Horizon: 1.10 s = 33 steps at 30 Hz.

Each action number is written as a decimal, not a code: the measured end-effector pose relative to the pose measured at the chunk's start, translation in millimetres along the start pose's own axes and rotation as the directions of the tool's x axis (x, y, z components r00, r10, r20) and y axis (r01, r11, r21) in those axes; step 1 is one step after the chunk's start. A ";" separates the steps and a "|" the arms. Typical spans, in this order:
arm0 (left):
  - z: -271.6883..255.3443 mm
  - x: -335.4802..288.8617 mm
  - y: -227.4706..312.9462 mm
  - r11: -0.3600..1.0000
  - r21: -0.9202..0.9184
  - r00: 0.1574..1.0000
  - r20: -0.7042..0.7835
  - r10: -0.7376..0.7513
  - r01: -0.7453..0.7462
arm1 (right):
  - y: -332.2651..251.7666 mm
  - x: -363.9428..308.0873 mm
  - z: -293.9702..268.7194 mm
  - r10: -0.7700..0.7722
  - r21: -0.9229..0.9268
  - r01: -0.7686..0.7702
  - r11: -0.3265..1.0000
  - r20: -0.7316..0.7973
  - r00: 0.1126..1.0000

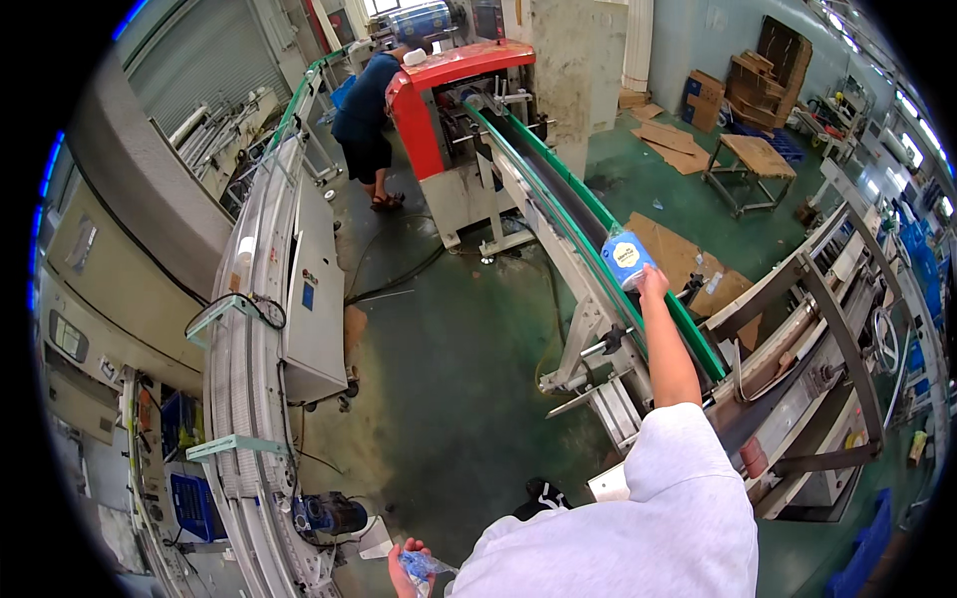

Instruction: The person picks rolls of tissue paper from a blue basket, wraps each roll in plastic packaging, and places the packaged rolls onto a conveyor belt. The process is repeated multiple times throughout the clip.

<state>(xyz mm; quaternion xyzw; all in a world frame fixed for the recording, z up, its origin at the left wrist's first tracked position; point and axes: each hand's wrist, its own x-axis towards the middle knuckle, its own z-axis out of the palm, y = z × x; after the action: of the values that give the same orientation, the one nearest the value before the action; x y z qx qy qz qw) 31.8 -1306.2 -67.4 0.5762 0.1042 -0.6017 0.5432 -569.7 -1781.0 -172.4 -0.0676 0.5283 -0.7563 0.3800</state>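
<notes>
My right arm reaches forward over a dark conveyor belt (543, 159) with green side rails. At its end my right hand (653, 283) is closed on the near end of a blue plastic pack (625, 255) with a pale round label and clear film at its ends. The pack is above the belt; whether it touches the belt I cannot tell. Low in the view, by my body, my left hand (404, 565) is curled around crumpled clear-and-blue plastic film (423, 564). Part of that hand is cut off by the lower edge.
A red-topped machine (464, 62) stands at the belt's far end, with a person (367, 115) bending beside it. On the left runs a curved conveyor (242, 399) with a motor (331, 513). At right are a metal-framed machine (797, 369), flattened cardboard (670, 244) and a small table (755, 156).
</notes>
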 end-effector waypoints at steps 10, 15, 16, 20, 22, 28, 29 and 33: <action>46.8 28.3 -8.6 0.989 -0.123 0.991 0.116 -0.067 0.081 | 19.1 45.0 16.0 0.159 -0.029 -0.158 0.987 0.016 0.987; 53.5 24.8 -5.1 0.993 -0.113 0.996 0.085 -0.034 0.043 | 31.4 32.0 27.1 0.194 -0.006 -0.195 0.981 -0.037 0.980; 57.3 24.7 -3.8 0.993 -0.108 0.996 0.085 -0.037 0.046 | 29.4 33.9 20.6 0.194 -0.004 -0.194 0.981 0.009 0.981; 64.1 21.3 -4.4 0.995 -0.088 0.995 0.088 -0.048 0.056 | 6.8 9.6 -17.8 0.081 -0.542 -0.150 0.827 -0.149 0.985; 53.7 21.2 -7.7 0.991 -0.122 0.995 0.098 -0.035 0.047 | -11.3 -55.9 -24.7 -0.349 -0.873 0.003 0.488 -0.192 0.917; 64.0 37.3 -17.5 0.990 -0.108 0.981 0.181 -0.069 0.089 | -32.1 -281.1 -14.5 -0.469 -0.453 0.681 0.575 0.500 0.728; 69.6 35.5 -18.9 0.990 -0.096 0.977 0.200 -0.078 0.099 | -36.8 -326.0 -2.4 -0.361 -0.384 0.623 0.682 0.565 0.742; 77.9 22.8 -20.6 0.997 -0.072 0.992 0.127 -0.027 0.036 | 13.5 -423.8 11.0 -0.010 -0.208 0.354 0.912 0.851 0.524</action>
<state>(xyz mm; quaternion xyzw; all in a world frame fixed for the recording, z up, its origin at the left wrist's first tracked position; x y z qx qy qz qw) -23.6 -1368.9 -71.6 0.5150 0.1010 -0.6410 0.5600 -259.8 -1517.4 -52.3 -0.5426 0.4000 -0.5586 0.4833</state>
